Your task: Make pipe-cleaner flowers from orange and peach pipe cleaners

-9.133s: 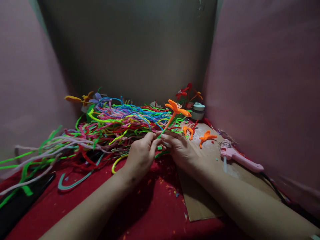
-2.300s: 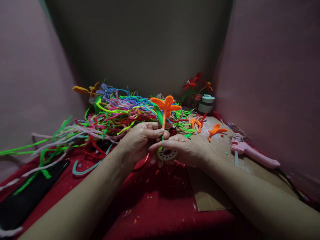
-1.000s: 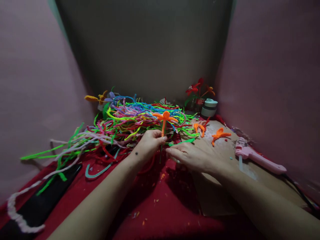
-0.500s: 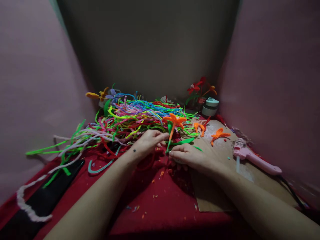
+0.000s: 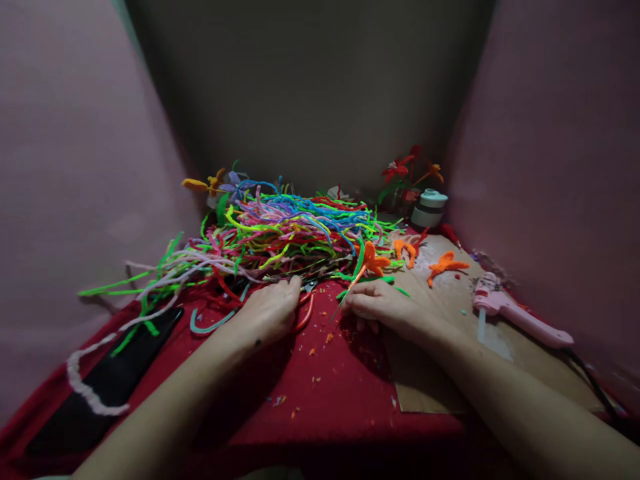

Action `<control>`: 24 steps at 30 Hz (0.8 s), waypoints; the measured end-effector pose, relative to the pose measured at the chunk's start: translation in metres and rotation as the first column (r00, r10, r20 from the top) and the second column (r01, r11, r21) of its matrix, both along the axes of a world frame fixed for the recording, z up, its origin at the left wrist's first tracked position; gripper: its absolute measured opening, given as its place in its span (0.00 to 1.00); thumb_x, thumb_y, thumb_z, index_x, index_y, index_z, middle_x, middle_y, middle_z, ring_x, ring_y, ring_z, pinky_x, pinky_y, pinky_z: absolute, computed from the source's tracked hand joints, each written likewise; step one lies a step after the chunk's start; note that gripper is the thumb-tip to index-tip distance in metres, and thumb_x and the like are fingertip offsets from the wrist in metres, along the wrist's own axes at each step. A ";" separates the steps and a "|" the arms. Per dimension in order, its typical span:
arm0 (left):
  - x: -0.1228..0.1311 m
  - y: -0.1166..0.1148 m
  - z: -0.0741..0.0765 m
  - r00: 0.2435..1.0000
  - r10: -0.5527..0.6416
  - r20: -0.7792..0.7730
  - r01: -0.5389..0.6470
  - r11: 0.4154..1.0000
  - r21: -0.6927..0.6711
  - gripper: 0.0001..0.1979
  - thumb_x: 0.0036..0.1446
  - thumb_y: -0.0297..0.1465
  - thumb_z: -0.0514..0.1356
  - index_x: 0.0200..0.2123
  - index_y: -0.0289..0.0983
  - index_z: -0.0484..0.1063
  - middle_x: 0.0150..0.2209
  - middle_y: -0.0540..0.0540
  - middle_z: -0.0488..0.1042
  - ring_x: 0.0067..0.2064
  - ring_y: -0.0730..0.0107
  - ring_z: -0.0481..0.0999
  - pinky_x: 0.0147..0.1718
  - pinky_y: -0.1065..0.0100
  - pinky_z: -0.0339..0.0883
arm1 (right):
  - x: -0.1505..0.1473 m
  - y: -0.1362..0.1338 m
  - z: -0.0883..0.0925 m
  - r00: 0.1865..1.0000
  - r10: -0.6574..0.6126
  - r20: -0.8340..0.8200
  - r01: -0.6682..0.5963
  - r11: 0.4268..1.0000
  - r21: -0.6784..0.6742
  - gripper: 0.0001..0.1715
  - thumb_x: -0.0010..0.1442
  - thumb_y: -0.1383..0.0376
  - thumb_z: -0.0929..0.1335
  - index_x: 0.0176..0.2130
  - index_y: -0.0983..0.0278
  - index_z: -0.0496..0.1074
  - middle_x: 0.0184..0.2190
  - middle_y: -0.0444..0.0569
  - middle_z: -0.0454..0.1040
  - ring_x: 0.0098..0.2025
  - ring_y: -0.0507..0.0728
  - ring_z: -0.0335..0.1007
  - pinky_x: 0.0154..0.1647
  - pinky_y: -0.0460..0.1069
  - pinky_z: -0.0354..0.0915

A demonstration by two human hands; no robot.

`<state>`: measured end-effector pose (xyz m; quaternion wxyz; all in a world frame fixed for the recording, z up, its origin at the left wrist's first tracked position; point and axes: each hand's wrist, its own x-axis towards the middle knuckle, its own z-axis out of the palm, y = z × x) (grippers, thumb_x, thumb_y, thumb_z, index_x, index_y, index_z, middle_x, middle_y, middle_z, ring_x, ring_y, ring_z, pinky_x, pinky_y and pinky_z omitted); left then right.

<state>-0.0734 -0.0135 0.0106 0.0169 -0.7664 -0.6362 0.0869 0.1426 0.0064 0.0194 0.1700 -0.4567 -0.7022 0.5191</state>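
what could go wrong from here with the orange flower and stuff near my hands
The orange flower in the right hand leans into the pipe cleaner pile; its petals may snag on loose strands. The left hand rests by what look like red scissor handles half hidden under the pile, so it could meet blades unseen. The pink glue gun lies near the right forearm; if hot, it might burn.

One head-worn camera looks forward and down across the red-cloth-covered desk, near enough that the left hand and right hand sit mid-frame, forearms entering from the bottom edge. It faces a grey back panel between pink side walls.
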 end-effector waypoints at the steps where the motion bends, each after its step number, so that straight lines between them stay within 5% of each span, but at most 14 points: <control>1: -0.003 0.001 0.002 1.000 0.001 -0.006 -0.001 1.000 0.005 0.14 0.56 0.27 0.47 0.46 0.34 0.62 0.38 0.35 0.75 0.38 0.53 0.76 0.31 0.61 0.64 | 0.000 -0.002 0.004 1.000 -0.009 0.030 0.008 1.000 0.004 0.10 0.54 0.66 0.62 0.26 0.63 0.71 0.17 0.43 0.65 0.18 0.49 0.59 0.18 0.44 0.54; 5: -0.011 -0.001 0.008 1.000 -0.005 -0.008 0.005 1.000 0.029 0.13 0.56 0.27 0.47 0.44 0.35 0.64 0.37 0.37 0.74 0.38 0.56 0.75 0.32 0.62 0.64 | 0.000 -0.006 0.014 0.998 -0.007 0.064 0.007 1.000 0.008 0.11 0.53 0.66 0.63 0.26 0.63 0.73 0.17 0.43 0.65 0.19 0.49 0.59 0.19 0.44 0.54; 10: -0.007 -0.008 0.000 1.000 -0.017 0.025 0.016 0.998 0.057 0.12 0.58 0.30 0.46 0.33 0.36 0.68 0.37 0.39 0.73 0.40 0.59 0.73 0.35 0.64 0.64 | 0.000 -0.001 0.001 1.000 0.020 -0.022 -0.020 1.000 0.004 0.10 0.53 0.66 0.62 0.25 0.64 0.71 0.17 0.42 0.65 0.19 0.48 0.59 0.18 0.43 0.53; 19: -0.019 0.010 -0.002 0.996 0.090 0.010 -0.090 0.988 0.128 0.16 0.60 0.34 0.47 0.41 0.41 0.73 0.39 0.42 0.72 0.40 0.60 0.73 0.31 0.66 0.63 | 0.001 0.007 -0.015 0.995 0.054 -0.081 -0.054 0.999 0.004 0.11 0.53 0.66 0.62 0.25 0.65 0.71 0.19 0.44 0.68 0.18 0.47 0.58 0.16 0.43 0.52; 24: -0.012 0.018 -0.002 0.996 0.001 0.085 -0.017 0.984 0.178 0.16 0.59 0.36 0.48 0.41 0.43 0.74 0.41 0.44 0.73 0.43 0.63 0.73 0.37 0.68 0.64 | 0.001 0.008 -0.018 0.995 0.057 -0.088 -0.056 0.998 0.011 0.10 0.53 0.65 0.62 0.24 0.64 0.70 0.20 0.45 0.71 0.18 0.48 0.59 0.16 0.43 0.53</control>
